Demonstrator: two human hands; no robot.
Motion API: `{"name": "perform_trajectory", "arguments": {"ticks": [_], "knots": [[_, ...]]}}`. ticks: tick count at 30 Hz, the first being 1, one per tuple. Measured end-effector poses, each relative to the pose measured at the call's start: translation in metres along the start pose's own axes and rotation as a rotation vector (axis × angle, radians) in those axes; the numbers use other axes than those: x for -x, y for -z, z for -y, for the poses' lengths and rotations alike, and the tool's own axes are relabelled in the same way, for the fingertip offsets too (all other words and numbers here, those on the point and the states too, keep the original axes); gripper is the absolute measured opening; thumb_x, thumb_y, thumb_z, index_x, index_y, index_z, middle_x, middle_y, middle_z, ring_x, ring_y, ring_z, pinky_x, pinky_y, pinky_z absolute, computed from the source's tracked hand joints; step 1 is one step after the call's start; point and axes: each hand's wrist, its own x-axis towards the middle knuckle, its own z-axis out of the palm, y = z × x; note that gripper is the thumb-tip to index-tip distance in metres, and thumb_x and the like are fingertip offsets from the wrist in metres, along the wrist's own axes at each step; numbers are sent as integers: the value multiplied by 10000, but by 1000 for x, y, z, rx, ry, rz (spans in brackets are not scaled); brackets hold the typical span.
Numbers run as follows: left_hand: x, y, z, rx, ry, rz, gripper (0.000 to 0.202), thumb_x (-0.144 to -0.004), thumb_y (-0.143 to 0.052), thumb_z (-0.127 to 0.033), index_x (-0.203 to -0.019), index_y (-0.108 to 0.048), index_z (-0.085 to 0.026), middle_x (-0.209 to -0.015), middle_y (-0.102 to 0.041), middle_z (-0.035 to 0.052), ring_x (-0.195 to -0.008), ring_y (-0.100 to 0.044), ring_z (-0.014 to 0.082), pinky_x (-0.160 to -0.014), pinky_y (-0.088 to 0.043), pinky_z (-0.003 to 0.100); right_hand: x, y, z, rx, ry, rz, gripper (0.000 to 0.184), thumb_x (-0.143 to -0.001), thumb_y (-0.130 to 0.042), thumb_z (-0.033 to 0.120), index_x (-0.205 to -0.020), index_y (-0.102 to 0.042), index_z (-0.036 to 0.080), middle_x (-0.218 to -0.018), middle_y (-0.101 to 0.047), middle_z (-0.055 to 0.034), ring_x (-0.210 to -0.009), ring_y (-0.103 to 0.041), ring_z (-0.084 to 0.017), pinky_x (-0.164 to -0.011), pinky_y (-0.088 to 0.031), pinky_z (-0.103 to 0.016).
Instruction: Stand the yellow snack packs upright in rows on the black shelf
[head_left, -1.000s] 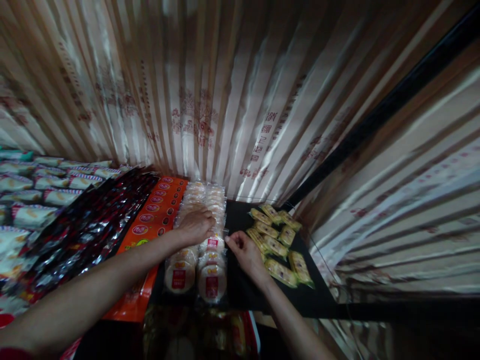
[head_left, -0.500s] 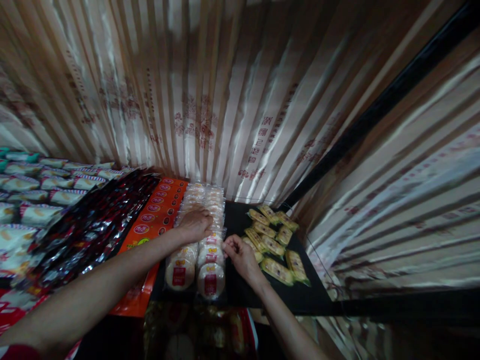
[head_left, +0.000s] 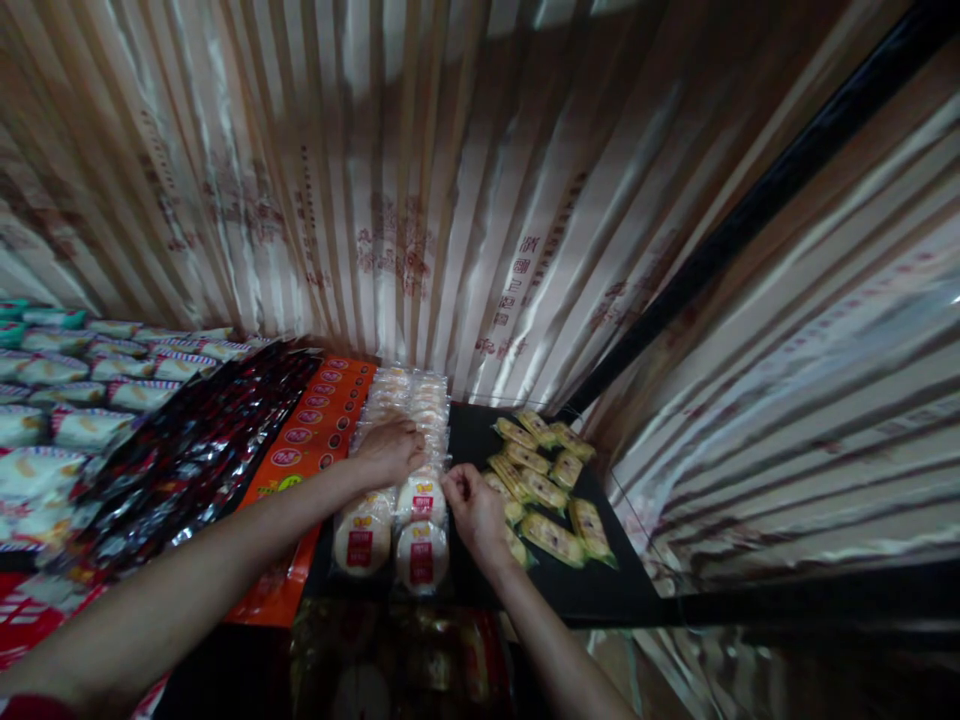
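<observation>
Two columns of overlapping round, pale crackers (head_left: pixel 362 540) in clear wrappers with red labels stand on a black tabletop. My left hand (head_left: pixel 388 452) lies across both columns, its fingers bent down onto the right column; the fingertips are partly hidden. At the right edge of that column my right hand (head_left: pixel 476 508) has thumb and index finger pinched together beside a wrapped cracker (head_left: pixel 420 500). The wrapper edge in that pinch is hard to see. In front of it lies another wrapped cracker (head_left: pixel 421 555), flat and label up.
Yellow wrapped cakes (head_left: pixel 551 538) lie loosely to the right. An orange printed packet sheet (head_left: pixel 300 430), dark shiny packets (head_left: pixel 202 450) and rows of white packets (head_left: pixel 90 428) spread leftward. Pleated curtain (head_left: pixel 420 180) hangs behind, crossed by a black pole (head_left: pixel 720 230).
My right hand has moved slightly left and up along the right column. The front crackers there overlap differently, with two labels showing plainly. My left hand has barely moved.
</observation>
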Motion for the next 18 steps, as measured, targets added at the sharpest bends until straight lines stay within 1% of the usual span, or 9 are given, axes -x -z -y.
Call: {"name": "perform_trajectory", "arguments": {"ticks": [2, 3, 7, 9, 11, 14, 18], "knots": [[6, 1, -3, 1, -24, -44, 220, -819, -527, -357, -930, -589, -178, -1018, -581, 68, -993, -513, 224, -843, -433, 339, 1, 0, 0, -4, -1, -4, 224, -823, -461, 367, -715, -558, 197, -614, -582, 2, -559, -525, -124, -545, -362, -220], [10, 1, -4, -6, -41, -57, 221, -798, -559, -350, -942, -581, -183, -1038, -568, 66, -1006, -502, 226, -846, -431, 338, 1, 0, -1, -7, -4, -5, 221, -824, -460, 364, -717, -558, 197, -613, -582, 2, -557, -524, -124, -543, -361, -221], [17, -3, -8, -56, -69, -37, 95, -771, -577, -230, -855, -587, -189, -993, -558, 57, -998, -494, 223, -816, -436, 326, 1, -2, -1, -14, -16, -6, 222, -824, -455, 369, -723, -556, 198, -608, -578, 1, -554, -527, -128, -538, -367, -228], [17, -5, -8, -77, -64, -31, 83, -768, -570, -221, -841, -591, -187, -971, -562, 63, -990, -492, 232, -811, -437, 339, 1, -2, 0, -44, -25, 4, 225, -820, -456, 381, -729, -553, 199, -614, -585, -3, -560, -537, -134, -543, -385, -233], [16, -7, -8, -96, -68, -38, 86, -771, -562, -226, -841, -594, -186, -960, -568, 69, -992, -487, 238, -835, -429, 353, 2, 0, 1, -105, -54, 4, 211, -800, -481, 392, -781, -552, 194, -667, -608, -16, -573, -555, -138, -556, -415, -241], [16, -9, -9, -113, -71, -48, 95, -778, -545, -222, -849, -595, -182, -961, -575, 76, -997, -482, 237, -857, -421, 355, 9, 7, 2, -136, -99, -3, 234, -766, -528, 402, -859, -548, 188, -756, -631, -39, -590, -576, -146, -578, -445, -262], [17, -10, -11, -117, -62, -57, 117, -789, -526, -223, -868, -591, -166, -971, -576, 88, -990, -488, 241, -856, -425, 357, 28, 21, -2, -36, -121, 85, 210, -768, -526, 414, -783, -560, 208, -683, -623, -21, -569, -560, -153, -561, -417, -270]]}}
